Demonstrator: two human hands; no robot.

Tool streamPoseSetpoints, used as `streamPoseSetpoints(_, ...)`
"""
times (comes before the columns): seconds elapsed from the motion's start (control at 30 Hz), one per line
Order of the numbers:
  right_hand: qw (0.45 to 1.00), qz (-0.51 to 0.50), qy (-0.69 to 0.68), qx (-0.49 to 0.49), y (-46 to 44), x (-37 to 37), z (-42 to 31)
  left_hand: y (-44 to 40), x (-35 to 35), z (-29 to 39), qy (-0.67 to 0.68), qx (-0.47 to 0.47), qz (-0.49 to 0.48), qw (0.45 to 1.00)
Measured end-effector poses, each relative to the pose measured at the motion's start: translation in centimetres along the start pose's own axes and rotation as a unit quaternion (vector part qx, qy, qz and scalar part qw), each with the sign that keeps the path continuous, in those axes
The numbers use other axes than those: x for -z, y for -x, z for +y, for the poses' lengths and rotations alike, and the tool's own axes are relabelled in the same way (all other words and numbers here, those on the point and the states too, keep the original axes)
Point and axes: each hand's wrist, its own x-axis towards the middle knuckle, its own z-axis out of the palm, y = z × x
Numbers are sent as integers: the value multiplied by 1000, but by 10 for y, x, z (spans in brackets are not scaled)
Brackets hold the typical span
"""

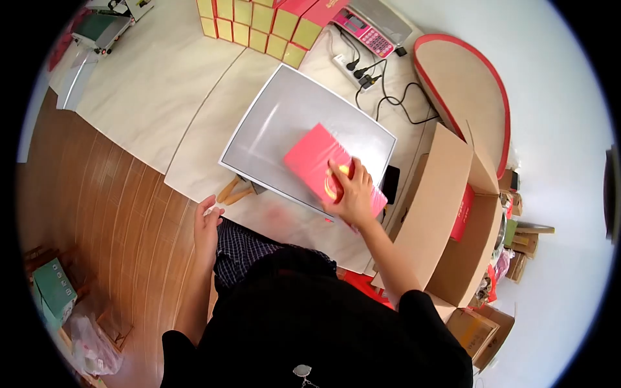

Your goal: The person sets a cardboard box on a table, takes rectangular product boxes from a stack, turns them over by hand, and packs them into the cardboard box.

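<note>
My right hand [352, 195] grips a red gift box [315, 158] with a gold design, fingers spread over its near right part. The box is tilted above a grey flat panel [272, 123] with a white rim; whether they touch I cannot tell. My left hand [206, 223] hangs off the table's front edge with its fingers loosely apart, holding nothing. Close to it lies a tool with two tan handles [233, 193], partly hidden under the panel.
Red and gold boxes [252, 26] are stacked at the back. A pink scale [365, 32] and a power strip [352, 70] with black cables stand at back right. An open cardboard carton [430, 200] holding a red box [462, 213] is on the right.
</note>
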Motion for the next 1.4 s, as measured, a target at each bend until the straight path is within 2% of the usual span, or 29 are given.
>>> streamPoseSetpoints(0.07, 1000, -18, 12, -16, 31, 4, -5, -4, -1, 2, -28, -17, -35, 999)
streamPoseSetpoints(0.2, 997, -68, -8, -41, 83, 19, -9, -13, -11, 8, 13, -56, -46, 997)
streamPoseSetpoints(0.27, 989, -87, -77, -88, 98, 35, -10, -15, -16, 16, 8, -55, -68, 996)
streamPoseSetpoints(0.3, 959, -74, -251, -112, 101, 40, -5, -14, -19, 21, -4, -52, -76, 996)
streamPoseSetpoints(0.33, 896, -54, -419, -135, 106, 45, -1, -14, -25, 26, -7, -54, -89, 995)
streamPoseSetpoints(0.37, 756, -114, -597, -244, 107, 68, -11, -13, -31, 29, 13, -61, -118, 991)
streamPoseSetpoints(0.4, 687, -60, -680, -250, 111, 61, -2, -13, -39, 33, 30, -67, -149, 986)
streamPoseSetpoints(0.43, 532, -58, -815, -220, 118, 57, 2, -7, -51, 45, 2, -76, -179, 981)
streamPoseSetpoints(0.47, 352, -68, -912, -199, 123, 54, 5, 1, -64, 55, -10, -77, -200, 977)
streamPoseSetpoints(0.5, 278, -57, -944, -170, 122, 46, 4, 9, -78, 64, -11, -83, -257, 963)
streamPoseSetpoints(0.53, 247, -43, -957, -147, 117, 40, -4, 18, -93, 73, -10, -88, -312, 946)
streamPoseSetpoints(0.57, 235, -31, -962, -133, 112, 34, -15, 29, -106, 79, -18, -90, -328, 940)
streamPoseSetpoints(0.67, 242, 2, -962, -125, 111, 25, -42, 51, -131, 90, -3, -132, -478, 868)
streamPoseSetpoints(0.77, 248, 21, -960, -129, 114, 18, -54, 58, -140, 90, 2, -108, -475, 873)
streamPoseSetpoints(0.87, 253, 34, -957, -138, 112, 15, -54, 49, -141, 87, -15, -125, -503, 855)
streamPoseSetpoints(0.93, 260, 40, -953, -148, 112, 16, -52, 49, -140, 90, -13, -105, -538, 836)
streamPoseSetpoints(1.03, 280, 44, -943, -172, 111, 17, -47, 58, -140, 98, 3, -55, -526, 849)
streamPoseSetpoints(1.1, 301, 51, -932, -197, 109, 20, -41, 40, -141, 81, -8, -62, -511, 857)
streamPoseSetpoints(1.13, 318, 53, -922, -213, 108, 23, -37, 33, -143, 74, -17, -71, -497, 865)
streamPoseSetpoints(1.2, 357, 63, -898, -250, 97, 31, -25, 48, -148, 103, 45, 0, -473, 880)
streamPoseSetpoints(1.27, 406, 65, -871, -269, 83, 43, -15, 46, -149, 115, 25, 2, -453, 891)
streamPoseSetpoints(1.33, 443, 55, -863, -239, 71, 50, -11, 45, -154, 117, 22, -26, -407, 913)
streamPoseSetpoints(1.37, 458, 47, -869, -184, 65, 51, -10, 43, -155, 118, 26, -56, -366, 929)
streamPoseSetpoints(1.4, 457, 42, -870, -178, 61, 54, -12, 38, -154, 116, 26, -61, -361, 930)
